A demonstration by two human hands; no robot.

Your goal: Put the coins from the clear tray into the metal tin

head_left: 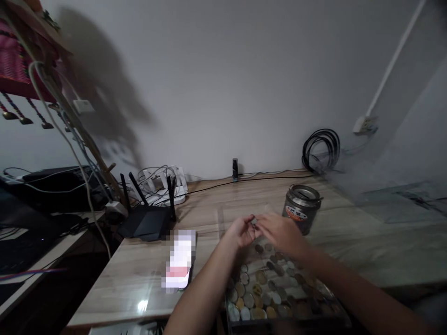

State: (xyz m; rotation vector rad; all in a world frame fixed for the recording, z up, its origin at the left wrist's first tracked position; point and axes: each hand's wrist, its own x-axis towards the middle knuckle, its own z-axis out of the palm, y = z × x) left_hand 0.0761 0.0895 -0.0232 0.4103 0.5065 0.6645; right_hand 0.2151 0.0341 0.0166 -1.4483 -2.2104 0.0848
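Observation:
My left hand (240, 231) and my right hand (279, 231) meet above the far end of a clear tray (344, 316) filled with several coins (260, 288). Their fingertips pinch a small coin (254, 221) between them; which hand carries it I cannot tell for sure. A metal tin with a slotted lid (301, 207) stands just right of my right hand on the wooden table (146, 274).
A phone (179, 259) lies on the table left of my left forearm. A black router with antennas (148, 218) and a white power strip with cables (164, 184) sit at the back left. A coiled black cable (321, 149) leans on the wall.

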